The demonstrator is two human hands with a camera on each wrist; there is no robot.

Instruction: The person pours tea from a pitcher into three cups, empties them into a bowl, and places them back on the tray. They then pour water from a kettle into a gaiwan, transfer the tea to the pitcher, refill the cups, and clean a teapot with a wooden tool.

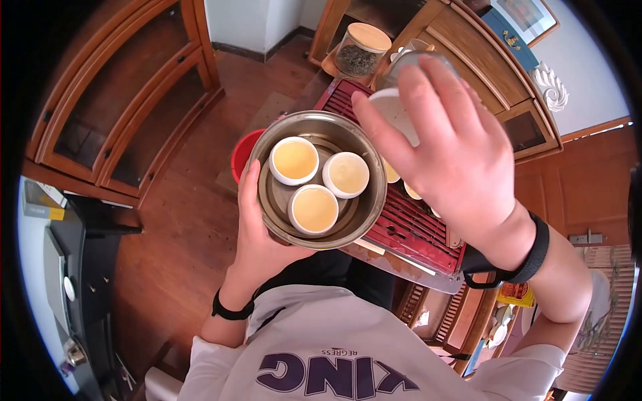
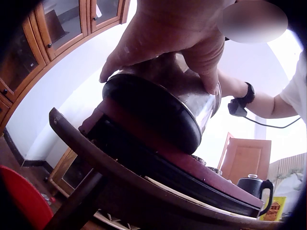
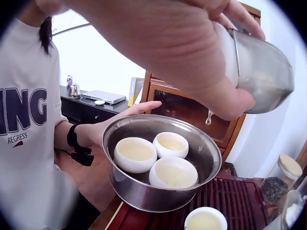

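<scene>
My left hand (image 1: 257, 227) holds a steel bowl (image 1: 369, 217) by its left side; the left wrist view shows its dark base (image 2: 148, 108) tilted above the tray edge. Three white cups of pale yellow liquid stand inside: upper left (image 1: 294, 160), right (image 1: 346, 175) and lower (image 1: 313, 209). At the bowl's upper right, my right hand (image 1: 461, 150) grips a glass vessel (image 3: 266, 72) with a white part under the palm. The vessel lies tilted on its side, and a drop (image 3: 209, 117) hangs in the air below the hand.
A red slatted tea tray (image 1: 414, 234) lies under and right of the bowl, with another filled cup (image 3: 206, 221) on it. A wooden-lidded jar (image 1: 358, 57) stands behind. There is a red bucket (image 2: 24, 196) on the left and a black kettle (image 2: 252, 189) at the tray's far end.
</scene>
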